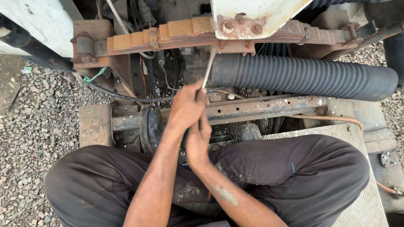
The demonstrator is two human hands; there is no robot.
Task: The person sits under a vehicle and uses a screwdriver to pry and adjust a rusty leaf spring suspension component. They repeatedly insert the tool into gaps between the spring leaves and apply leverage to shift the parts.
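Far to the left of the hands lies grey gravel [29,126]. Closer in, just left of the hands, a rusty metal block [96,125] sits at the end of a rusty axle bar [261,107] that runs off to the right behind the hands.

The left hand [188,105] comes up from the bottom of the view on a long, almost straight arm. It is the higher hand. Its fingers are curled tight around a thin metal rod [208,69], so it makes a fist with the back of the hand facing up. The rod sticks up out of the fist, leaning a little to the right, and its top end reaches the underside of the rusty leaf spring [168,35] above the hands.

The right hand [198,141] sits just below the left one, touching it. Its arm comes in from the lower right with the elbow bent. This hand is closed too, gripping the lower part of the same tool, where a dark handle shows a bit.

Below both hands are the person's knees in dark trousers [294,168], spread wide apart.

Up and to the right of the hands lies a fat black ribbed hose [303,75]. Under the right knee is a bumpy metal plate [362,197].
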